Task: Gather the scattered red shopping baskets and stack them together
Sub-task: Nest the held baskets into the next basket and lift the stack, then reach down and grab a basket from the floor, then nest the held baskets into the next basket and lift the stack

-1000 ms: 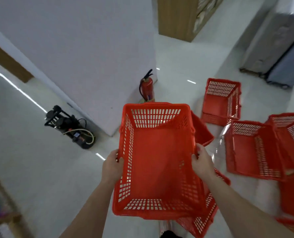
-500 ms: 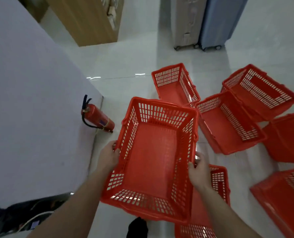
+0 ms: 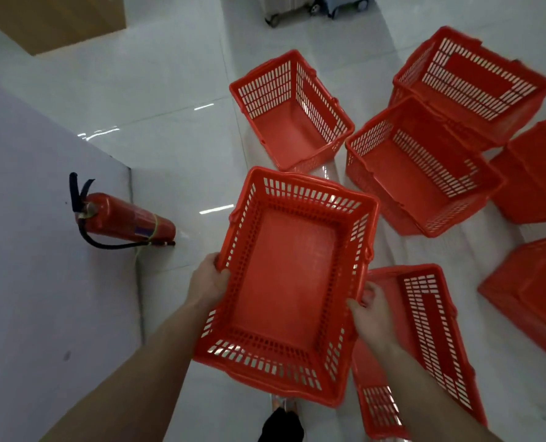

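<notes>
Tiled floor; both hands grip empty basket.

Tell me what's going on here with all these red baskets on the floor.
A person is holding one red basket by its long sides, left hand on one rim and right hand on the other. It is empty and carried open side up. Several more baskets lie scattered on the white floor, the nearest one just beside the right hand. A fire extinguisher stands by the wall.

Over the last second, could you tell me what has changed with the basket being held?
The view swung right, towards the baskets on the floor. The held basket stayed in both hands, left hand and right hand on its sides. The extinguisher stayed by the wall.
</notes>
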### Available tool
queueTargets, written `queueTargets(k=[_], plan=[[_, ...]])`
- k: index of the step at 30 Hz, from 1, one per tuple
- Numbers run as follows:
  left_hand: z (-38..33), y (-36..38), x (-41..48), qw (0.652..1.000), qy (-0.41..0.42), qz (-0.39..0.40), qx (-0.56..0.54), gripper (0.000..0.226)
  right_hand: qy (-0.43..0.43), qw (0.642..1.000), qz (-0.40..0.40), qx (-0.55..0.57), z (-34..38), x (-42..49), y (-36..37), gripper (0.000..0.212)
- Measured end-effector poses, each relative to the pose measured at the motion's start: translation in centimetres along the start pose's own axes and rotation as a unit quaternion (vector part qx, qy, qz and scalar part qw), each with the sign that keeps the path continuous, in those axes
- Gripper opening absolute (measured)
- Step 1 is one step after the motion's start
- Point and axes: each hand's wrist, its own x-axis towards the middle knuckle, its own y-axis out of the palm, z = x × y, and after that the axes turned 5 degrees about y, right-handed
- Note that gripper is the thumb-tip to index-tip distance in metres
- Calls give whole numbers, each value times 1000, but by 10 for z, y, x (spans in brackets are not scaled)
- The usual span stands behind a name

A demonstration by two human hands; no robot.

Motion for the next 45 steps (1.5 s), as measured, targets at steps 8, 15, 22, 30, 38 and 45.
queueTargets(k=[8, 15, 22, 30, 38, 45], plan=[[37, 41, -6, 998, 30, -25, 57, 48, -16, 998, 36, -58, -32, 28, 5, 28], [-10, 114, -58, 983, 128, 72, 112, 52, -10, 985, -20, -171, -75, 19, -88, 30], [-88, 232, -84, 948, 250, 147, 127, 56, 67, 979, -127, -143, -163, 19, -197, 35], [-136, 383, -44, 887, 338, 193, 247, 82, 194, 951, -241, -9, -324, 21, -233, 27], [-122, 466, 35, 837, 392, 104, 368, 98, 262, 921, -270, 102, -413, 56, -164, 52], [-101, 494, 67, 850, 336, 62, 401, 74, 251, 886, -358, 154, -432, 83, -142, 16]])
